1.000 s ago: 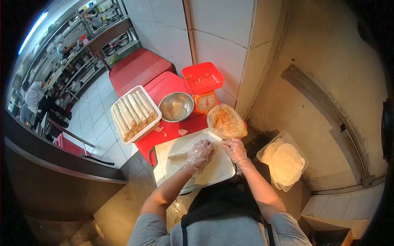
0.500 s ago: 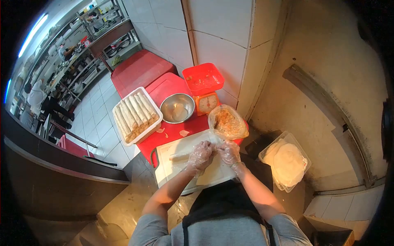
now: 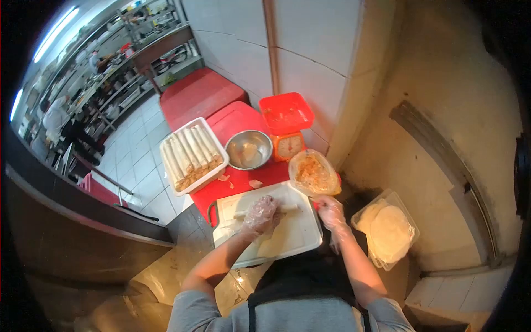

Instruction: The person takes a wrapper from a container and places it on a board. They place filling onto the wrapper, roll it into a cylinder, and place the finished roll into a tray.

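A long pale rolled wrapper (image 3: 289, 208) lies across the white cutting board (image 3: 296, 235). My left hand (image 3: 260, 216), in a clear plastic glove, is closed over the middle of it and hides that part. Past the board's right edge is my gloved right hand (image 3: 332, 213), its fingers curled together just below the bag of orange shredded filling (image 3: 312, 172); what they hold, if anything, is hidden. A steel bowl (image 3: 249, 150) with a pale piece inside stands beyond the board. Left of it, a white tray (image 3: 220, 166) holds several stacked rolls.
An orange scale (image 3: 289, 146) carries a red pan (image 3: 286, 113). Pale scraps (image 3: 255, 183) lie on the red tabletop (image 3: 271, 178). A clear tub (image 3: 381, 262) of round wrappers (image 3: 389, 229) sits low at right. People (image 3: 55, 122) stand in the kitchen behind.
My right hand has left the roll and moved right, beyond the board's edge. My left hand stays over the roll. The whole view has shifted slightly.
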Tool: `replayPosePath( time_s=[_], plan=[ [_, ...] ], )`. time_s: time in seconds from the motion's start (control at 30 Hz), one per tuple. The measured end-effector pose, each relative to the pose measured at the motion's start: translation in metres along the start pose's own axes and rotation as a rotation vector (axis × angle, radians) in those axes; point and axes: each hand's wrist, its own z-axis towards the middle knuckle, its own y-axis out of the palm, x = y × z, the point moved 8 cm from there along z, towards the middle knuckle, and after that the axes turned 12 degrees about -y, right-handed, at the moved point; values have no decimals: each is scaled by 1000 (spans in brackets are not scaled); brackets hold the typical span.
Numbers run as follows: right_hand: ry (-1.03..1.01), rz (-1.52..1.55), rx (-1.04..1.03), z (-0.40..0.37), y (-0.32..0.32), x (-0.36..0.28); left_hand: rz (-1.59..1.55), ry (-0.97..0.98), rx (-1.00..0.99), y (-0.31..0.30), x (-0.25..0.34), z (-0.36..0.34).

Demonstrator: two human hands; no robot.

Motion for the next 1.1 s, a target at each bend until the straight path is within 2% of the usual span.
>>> replayPosePath(
  time_s=[0.13, 0.2, 0.23, 0.3, 0.33, 0.4, 0.5, 0.53, 0.57, 0.6, 0.63, 0.67, 0.7, 0.77, 0.83, 0.9, 0.97, 1.07, 1.1],
  plan=[
    [267, 167, -27, -25, -19, 28, 163, -19, -96, 15, -24, 1],
    [295, 375, 35, -33, -31, 37, 54, -102, -296, 41, -47, 12],
    [280, 380, 59, -35, -41, 42, -7, -134, -400, 46, -55, 13],
    [357, 498, 105, -46, -58, 66, -404, -374, -641, 25, -66, 4],
    [485, 613, 141, -55, -70, 63, -609, -484, -757, 14, -66, -5],
    [472, 730, 176, -64, -98, 53, -981, -544, -659, -18, -73, -13],
    [548, 721, 320, -101, -133, 99, -1343, -622, -381, -90, -94, -15],
    [551, 741, 346, -110, -143, 107, -1027, -368, -162, -101, -146, 5],
    [577, 712, 378, -118, -152, 110, -650, -191, 11, -132, -161, 7],
    [604, 682, 411, -125, -162, 111, -257, -80, 244, -163, -176, 5],
    [632, 651, 445, -131, -169, 111, 189, -38, 430, -215, -152, -2],
    [635, 645, 473, -134, -174, 114, -352, -412, 382, -239, -190, 9],
    [640, 640, 501, -138, -179, 117, -895, -778, 301, -237, -222, 11],
    [653, 632, 541, -143, -182, 115, -646, -713, 409, -279, -228, 28],
    [668, 627, 563, -142, -182, 107, -33, -808, 422, -290, -267, 47],
    [681, 626, 544, -146, -179, 107, 412, -750, 276, -260, -321, 74],
    [692, 604, 505, -149, -177, 107, 677, -569, -10, -212, -363, 96],
    [715, 569, 454, -154, -178, 106, 300, -848, 244, -205, -330, 72],
    [725, 578, 460, -156, -180, 108, 314, -856, 456, -196, -316, 66]
  ],
)
